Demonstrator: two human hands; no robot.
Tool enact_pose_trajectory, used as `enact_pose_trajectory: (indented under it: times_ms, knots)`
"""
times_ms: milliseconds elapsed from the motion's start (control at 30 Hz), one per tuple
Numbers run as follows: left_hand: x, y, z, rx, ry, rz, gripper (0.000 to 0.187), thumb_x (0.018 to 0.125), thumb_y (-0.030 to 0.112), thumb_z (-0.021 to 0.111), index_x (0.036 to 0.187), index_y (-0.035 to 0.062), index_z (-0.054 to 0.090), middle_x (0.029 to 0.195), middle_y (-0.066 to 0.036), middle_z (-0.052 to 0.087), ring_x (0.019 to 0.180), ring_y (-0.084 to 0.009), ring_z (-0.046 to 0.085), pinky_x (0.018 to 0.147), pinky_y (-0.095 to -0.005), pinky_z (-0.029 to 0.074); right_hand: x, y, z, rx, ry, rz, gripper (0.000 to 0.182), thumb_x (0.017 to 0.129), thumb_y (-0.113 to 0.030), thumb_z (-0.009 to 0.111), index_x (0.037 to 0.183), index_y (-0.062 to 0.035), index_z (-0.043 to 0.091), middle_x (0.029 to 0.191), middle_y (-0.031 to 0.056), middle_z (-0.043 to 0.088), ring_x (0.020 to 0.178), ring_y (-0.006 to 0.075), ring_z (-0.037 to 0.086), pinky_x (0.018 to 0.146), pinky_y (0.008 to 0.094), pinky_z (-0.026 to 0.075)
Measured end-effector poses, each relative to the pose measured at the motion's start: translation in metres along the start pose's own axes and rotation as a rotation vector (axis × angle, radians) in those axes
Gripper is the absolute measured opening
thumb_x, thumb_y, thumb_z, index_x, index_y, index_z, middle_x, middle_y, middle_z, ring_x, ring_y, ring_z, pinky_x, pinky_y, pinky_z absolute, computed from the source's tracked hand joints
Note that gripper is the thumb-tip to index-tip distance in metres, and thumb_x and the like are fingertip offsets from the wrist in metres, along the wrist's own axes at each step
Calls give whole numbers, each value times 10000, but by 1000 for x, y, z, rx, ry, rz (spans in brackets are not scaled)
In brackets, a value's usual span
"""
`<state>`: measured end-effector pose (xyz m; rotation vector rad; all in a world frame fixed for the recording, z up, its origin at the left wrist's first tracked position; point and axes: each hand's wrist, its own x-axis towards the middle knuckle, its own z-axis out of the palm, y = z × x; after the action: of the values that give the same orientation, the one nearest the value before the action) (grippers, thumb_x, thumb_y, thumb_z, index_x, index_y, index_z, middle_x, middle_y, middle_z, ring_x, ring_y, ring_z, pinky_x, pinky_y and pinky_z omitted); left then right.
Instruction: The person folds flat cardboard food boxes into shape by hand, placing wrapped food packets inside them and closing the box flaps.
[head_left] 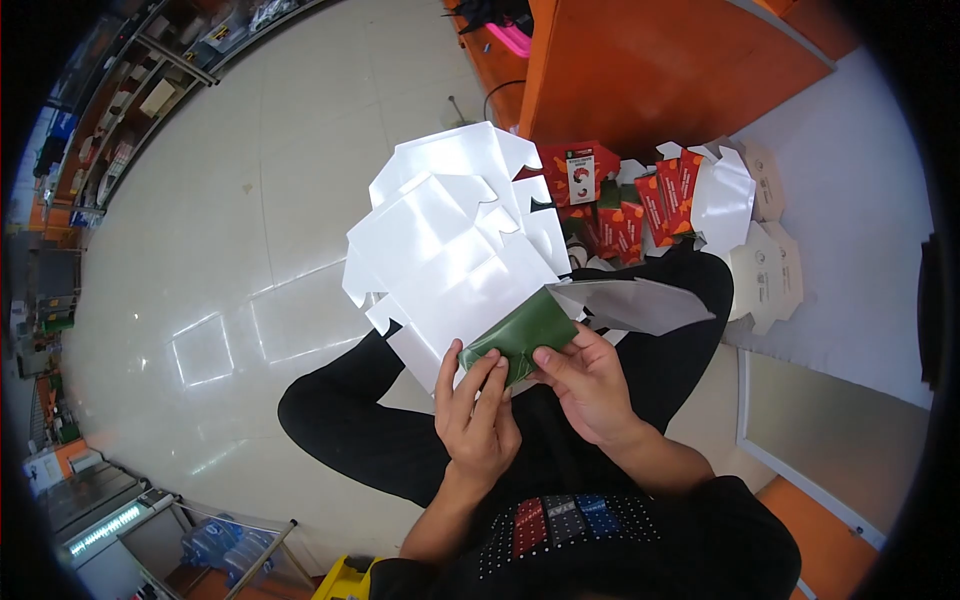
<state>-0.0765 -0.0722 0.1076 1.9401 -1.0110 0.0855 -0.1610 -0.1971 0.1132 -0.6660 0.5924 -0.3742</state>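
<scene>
A glossy green cardboard panel (pixel 520 335) is held in front of me over my lap. My right hand (pixel 592 390) pinches its right end, thumb on top and fingers behind. The fingers of my left hand (pixel 478 415) press on its left lower part, near a crease. White unfolded box blanks (pixel 450 240) with notched tabs lie overlapping just beyond the panel, across my legs. A greyish-white flap (pixel 640 304) sticks out to the right of the green panel, above my right thigh.
Red-and-orange printed boxes (pixel 580 175) and more cartons (pixel 722 200) are piled at the right, by an orange cabinet (pixel 660 70). Beige cardboard pieces (pixel 768 275) lean beside them. Shelves (pixel 130 110) stand at the far left of the tiled floor (pixel 200 260). A metal-framed rack (pixel 240 540) is lower left.
</scene>
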Motion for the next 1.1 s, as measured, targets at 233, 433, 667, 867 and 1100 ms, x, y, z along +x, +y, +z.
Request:
enact_pose_trajectory:
  times_ms: [233,433,667,867,1100]
  knots:
    - [-6,8,-1,171,-28,78,286,802,-42,684,1083,-14,730,1153,-144,695,1211,-452,586,1004,-513,479,-7,-5,11,33,88,12,277,987,7,598,1264,8,589,1172,88,666,1059,140,646,936,312,543]
    - [-5,13,1,137,-43,74,314,785,-29,704,1098,-9,733,1177,-137,693,1202,-430,591,988,-489,462,-12,-9,12,33,83,-40,287,997,8,577,1283,15,570,1179,93,664,1063,135,645,933,306,541]
    - [-6,12,6,203,-10,62,374,787,-31,701,1161,-24,708,1249,-172,668,1234,-435,567,1006,-499,453,-11,-3,15,-50,75,-89,273,998,-6,586,1271,7,577,1177,83,665,1053,132,649,880,302,571]
    - [5,9,7,149,-143,59,410,839,25,687,1248,-11,678,1334,-199,620,1257,-414,558,1023,-490,443,-5,2,-2,-59,83,0,209,987,-14,609,1195,-10,601,1148,78,666,1022,128,654,870,304,583]
    - [28,-12,13,-319,-234,-296,507,897,101,713,1373,-19,585,1348,-238,614,1224,-356,622,1018,-391,477,6,0,-20,-123,-25,30,176,989,4,587,1163,21,569,1131,104,651,1034,179,670,914,360,596]
